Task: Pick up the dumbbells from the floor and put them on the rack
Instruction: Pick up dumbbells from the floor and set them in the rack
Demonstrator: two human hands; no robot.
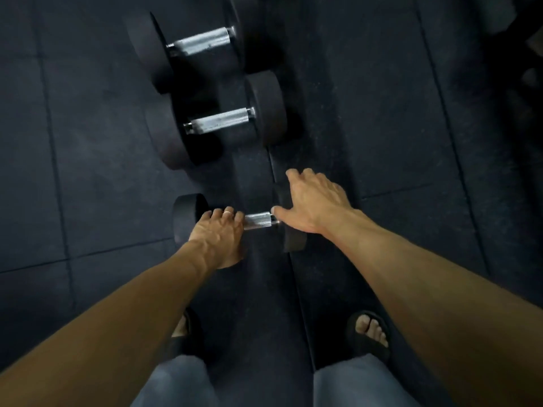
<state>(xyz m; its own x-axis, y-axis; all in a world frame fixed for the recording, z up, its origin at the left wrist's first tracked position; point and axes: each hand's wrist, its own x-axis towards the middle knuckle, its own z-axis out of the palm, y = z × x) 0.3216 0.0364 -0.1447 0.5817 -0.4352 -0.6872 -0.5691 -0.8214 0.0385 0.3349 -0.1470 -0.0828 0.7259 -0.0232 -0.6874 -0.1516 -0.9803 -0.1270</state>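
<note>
Two bare forearms fill the lower corners of the view, reaching in from five and seven o'clock, above grey trouser legs and toes in black sandals [368,336].

The left hand's fingers [224,215] curl over the left part of the chrome handle [260,220] of the nearest dumbbell [186,218], a ring on one of them; the left hand [219,237] grips the bar next to the black head at nine o'clock. The right hand's fingers [296,176] lie spread and fairly straight over the opposite head, the thumb touching the handle's end; the right hand [314,201] rests on that head and closes round nothing. This dumbbell lies crosswise on the dark rubber floor [88,142], at the centre of the view.

Toward twelve o'clock, a second dumbbell [223,123] lies on the floor just beyond, handle tilted slightly upward to the right. A third, larger dumbbell [202,42] sits just past it, near the top edge at eleven o'clock. Seams between floor tiles run across the mat.
</note>
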